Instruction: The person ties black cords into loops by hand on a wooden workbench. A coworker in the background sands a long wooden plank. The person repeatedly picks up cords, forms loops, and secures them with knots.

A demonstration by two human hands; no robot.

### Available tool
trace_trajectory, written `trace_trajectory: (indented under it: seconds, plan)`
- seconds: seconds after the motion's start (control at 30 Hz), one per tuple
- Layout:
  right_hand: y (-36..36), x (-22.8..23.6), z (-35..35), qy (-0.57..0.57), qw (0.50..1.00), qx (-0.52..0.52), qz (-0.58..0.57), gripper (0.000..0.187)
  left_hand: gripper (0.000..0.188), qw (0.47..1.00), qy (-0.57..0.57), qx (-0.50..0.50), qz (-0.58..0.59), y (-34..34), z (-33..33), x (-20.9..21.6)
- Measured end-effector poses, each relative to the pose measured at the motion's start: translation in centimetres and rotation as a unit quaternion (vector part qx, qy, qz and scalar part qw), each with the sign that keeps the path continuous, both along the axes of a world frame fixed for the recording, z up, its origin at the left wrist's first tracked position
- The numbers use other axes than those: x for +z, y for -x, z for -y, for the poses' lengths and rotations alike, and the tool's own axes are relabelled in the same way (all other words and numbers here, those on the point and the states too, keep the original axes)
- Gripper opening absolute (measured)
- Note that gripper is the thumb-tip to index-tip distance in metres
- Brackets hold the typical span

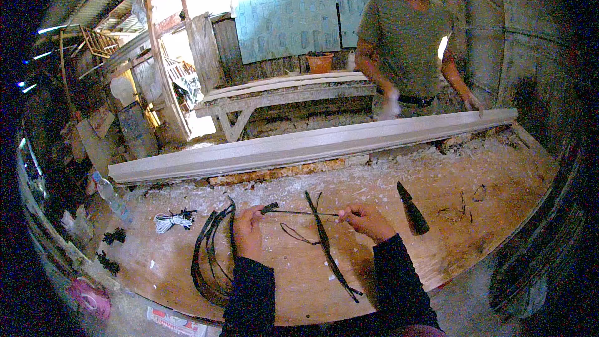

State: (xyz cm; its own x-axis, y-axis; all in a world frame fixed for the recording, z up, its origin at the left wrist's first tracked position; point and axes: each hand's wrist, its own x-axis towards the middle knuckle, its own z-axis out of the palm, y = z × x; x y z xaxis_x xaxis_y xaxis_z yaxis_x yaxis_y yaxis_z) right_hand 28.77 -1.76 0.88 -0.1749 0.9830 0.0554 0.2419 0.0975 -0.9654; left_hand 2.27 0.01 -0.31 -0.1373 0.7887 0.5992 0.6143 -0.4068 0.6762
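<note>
A thin black strip [296,213] is stretched level between my two hands, above the wooden tabletop [281,293]. My left hand [248,229] grips its left end, where a wider dark piece sticks out past the fingers. The right end is pinched between the thumb and fingers of my right hand [369,219]. Under the stretched strip, several more black strips [329,251] lie crosswise with a thin loop beside them. Curved black strips [203,253] rest in a bundle left of my left hand. A dark pointed blade [412,212] lies right of my right hand.
A long white moulding [312,146] spans the table's far side, with a person [405,43] behind it. On the left are a white cord bundle [173,221], a clear plastic bottle [113,198] and a black clump [114,236]. Thin dark loops [462,209] lie at right.
</note>
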Motion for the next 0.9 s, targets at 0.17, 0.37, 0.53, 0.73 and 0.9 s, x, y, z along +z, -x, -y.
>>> trace_trajectory:
  seconds: [0.17, 0.37, 0.53, 0.73, 0.9]
  plan:
    - [-0.3, -0.1, -0.1, 0.008, 0.993, -0.012, -0.115, 0.025, 0.031, 0.999, -0.033, -0.007, 0.01, 1.1, -1.0, -1.3]
    - [-1.1, -0.4, -0.9, -0.014, 0.918, -0.062, -0.39, 0.02, 0.029, 0.997, -0.024, -0.076, 0.007, 1.2, -1.7, -2.1]
    - [-2.3, -0.1, -0.9, 0.007, 0.81, -0.049, -0.584, 0.015, 0.022, 0.991, 0.044, -0.107, -0.066, 0.7, -1.1, -1.9]
    - [-3.7, -0.3, -1.4, -0.055, 0.771, -0.094, -0.627, 0.015, 0.018, 0.978, 0.074, -0.145, -0.127, 0.0, 0.5, 0.4]
    - [-4.1, -0.7, -1.5, -0.081, 0.755, -0.193, -0.621, 0.016, 0.018, 0.974, 0.105, -0.117, -0.163, -0.4, 1.3, 0.9]
